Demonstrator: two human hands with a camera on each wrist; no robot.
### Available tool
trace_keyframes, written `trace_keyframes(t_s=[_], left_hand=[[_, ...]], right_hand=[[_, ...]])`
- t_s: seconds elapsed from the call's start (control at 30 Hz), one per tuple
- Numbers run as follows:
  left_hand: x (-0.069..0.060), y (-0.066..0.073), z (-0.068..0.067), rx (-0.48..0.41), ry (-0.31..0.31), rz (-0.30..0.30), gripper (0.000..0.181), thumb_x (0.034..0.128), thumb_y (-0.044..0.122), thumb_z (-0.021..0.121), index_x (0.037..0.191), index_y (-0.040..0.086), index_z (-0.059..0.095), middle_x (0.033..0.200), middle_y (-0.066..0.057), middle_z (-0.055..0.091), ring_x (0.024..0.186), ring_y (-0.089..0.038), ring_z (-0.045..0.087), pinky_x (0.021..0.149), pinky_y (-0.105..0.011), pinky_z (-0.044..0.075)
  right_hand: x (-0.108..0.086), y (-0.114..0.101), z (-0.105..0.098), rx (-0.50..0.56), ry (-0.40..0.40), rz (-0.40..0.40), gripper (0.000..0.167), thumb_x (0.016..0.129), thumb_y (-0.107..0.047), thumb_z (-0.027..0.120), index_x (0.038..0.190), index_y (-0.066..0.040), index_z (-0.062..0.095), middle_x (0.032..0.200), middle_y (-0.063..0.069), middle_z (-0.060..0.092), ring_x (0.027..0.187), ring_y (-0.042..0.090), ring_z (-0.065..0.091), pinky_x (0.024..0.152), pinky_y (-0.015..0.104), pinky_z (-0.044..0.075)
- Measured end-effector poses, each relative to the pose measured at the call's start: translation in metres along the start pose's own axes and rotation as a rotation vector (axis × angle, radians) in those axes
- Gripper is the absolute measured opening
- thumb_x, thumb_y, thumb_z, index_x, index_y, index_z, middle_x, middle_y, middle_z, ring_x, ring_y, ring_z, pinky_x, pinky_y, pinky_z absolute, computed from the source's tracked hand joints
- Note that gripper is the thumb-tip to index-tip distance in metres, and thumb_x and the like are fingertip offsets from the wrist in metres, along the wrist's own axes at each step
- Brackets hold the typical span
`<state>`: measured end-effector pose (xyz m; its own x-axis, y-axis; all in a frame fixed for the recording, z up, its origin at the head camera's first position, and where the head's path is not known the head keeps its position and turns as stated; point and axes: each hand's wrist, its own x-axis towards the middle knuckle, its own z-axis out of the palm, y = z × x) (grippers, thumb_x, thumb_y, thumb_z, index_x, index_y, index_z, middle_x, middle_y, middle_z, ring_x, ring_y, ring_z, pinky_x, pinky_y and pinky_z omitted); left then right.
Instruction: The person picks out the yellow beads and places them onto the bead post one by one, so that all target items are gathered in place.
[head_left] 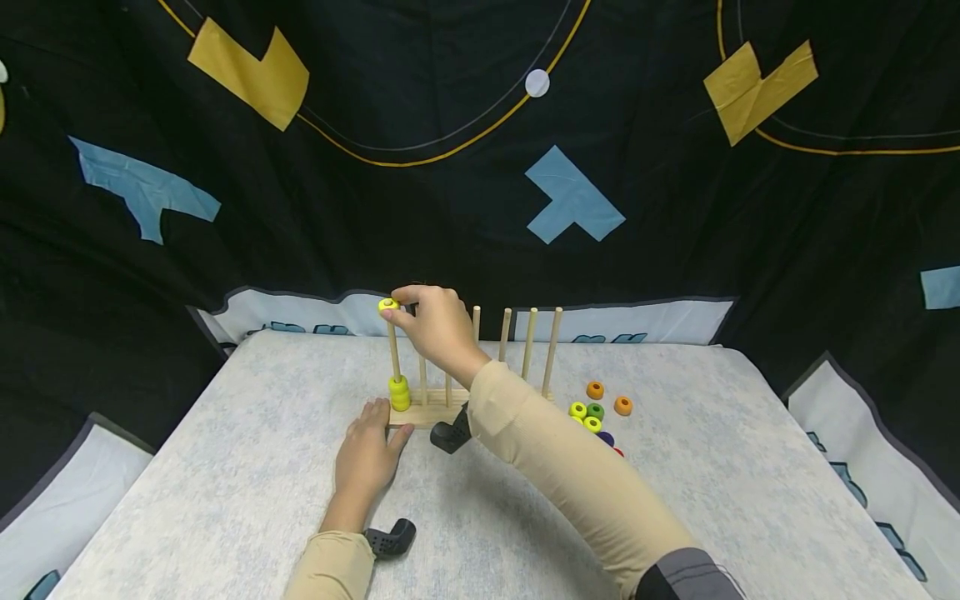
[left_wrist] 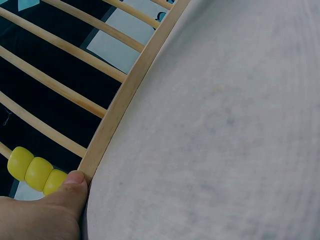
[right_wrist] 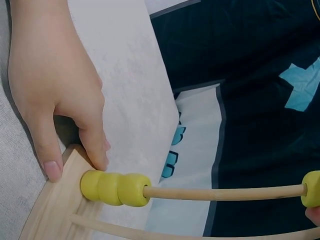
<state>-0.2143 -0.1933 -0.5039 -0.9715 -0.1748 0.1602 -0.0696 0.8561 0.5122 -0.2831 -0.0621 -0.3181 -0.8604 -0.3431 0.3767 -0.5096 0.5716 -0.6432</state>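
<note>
In the head view, your right grip (head_left: 439,328) pinched a yellow bead (head_left: 388,305) at the leftmost peg (head_left: 394,352)'s tip; your left grip (head_left: 367,458) held the wooden base (head_left: 422,416) on the counter (head_left: 225,483). In the left wrist view, your thumb (left_wrist: 74,183) touched the base. In the right wrist view, three stacked beads (right_wrist: 114,188) circled that peg's bottom.

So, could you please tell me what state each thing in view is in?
Rack: upright on the table.
End peg: upright, partly filled.
Stacked beads: three yellow, at that peg's foot.
Top bead: pinched at that peg's tip.
Other pegs: bare where visible.
Loose beads: off the pegs, on the table.
Left hand: holding the rack's end.
Right hand: pinching the top bead.
</note>
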Motion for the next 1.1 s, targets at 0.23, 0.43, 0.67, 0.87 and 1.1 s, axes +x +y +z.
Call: trace_keyframes(t_s=[0.23,0.43,0.67,0.87,1.1], left_hand=[[0.001,0.0,0.0,0.003,0.0,0.003,0.07,0.0986,0.041,0.06,0.15,-0.001,0.039,0.155,-0.021,0.04,0.147,-0.04,0.033,0.118,-0.06,0.032],[0.001,0.0,0.001,-0.006,0.005,0.01,0.07,0.0984,0.041,0.06,0.15,-0.002,0.039,0.154,-0.022,0.041,0.147,-0.041,0.033,0.118,-0.059,0.031],[0.001,0.0,0.002,-0.005,0.011,0.011,0.07,0.0981,0.041,0.061,0.149,-0.001,0.04,0.154,-0.022,0.041,0.147,-0.04,0.034,0.118,-0.059,0.032],[0.001,0.001,0.002,-0.002,0.015,0.006,0.07,0.0981,0.041,0.061,0.149,-0.001,0.04,0.154,-0.022,0.041,0.146,-0.04,0.034,0.117,-0.06,0.033],[0.0,0.002,-0.001,0.005,0.008,-0.006,0.07,0.0986,0.041,0.06,0.15,-0.001,0.039,0.155,-0.022,0.039,0.147,-0.041,0.033,0.117,-0.06,0.032]], right_hand=[[0.0,0.0,-0.002,-0.01,0.003,-0.002,0.034,0.091,-0.032,0.072,0.122,-0.016,0.072,0.122,-0.002,0.072,0.1,0.015,0.071,0.076,0.021,0.058],[-0.001,0.002,-0.002,-0.005,0.006,-0.001,0.032,0.093,-0.031,0.071,0.121,-0.016,0.072,0.123,-0.003,0.072,0.101,0.015,0.071,0.081,0.024,0.059],[-0.003,0.004,-0.005,0.038,0.024,-0.017,0.031,0.094,-0.031,0.07,0.121,-0.016,0.072,0.123,-0.002,0.072,0.101,0.014,0.071,0.085,0.023,0.059],[-0.009,0.006,-0.009,0.079,0.054,-0.046,0.033,0.094,-0.029,0.07,0.124,-0.017,0.07,0.125,-0.003,0.071,0.116,0.013,0.066,0.098,0.026,0.055],[-0.02,0.009,-0.015,0.127,0.099,-0.121,0.033,0.092,-0.027,0.072,0.123,-0.015,0.071,0.121,-0.002,0.073,0.121,0.012,0.064,0.102,0.029,0.053]])
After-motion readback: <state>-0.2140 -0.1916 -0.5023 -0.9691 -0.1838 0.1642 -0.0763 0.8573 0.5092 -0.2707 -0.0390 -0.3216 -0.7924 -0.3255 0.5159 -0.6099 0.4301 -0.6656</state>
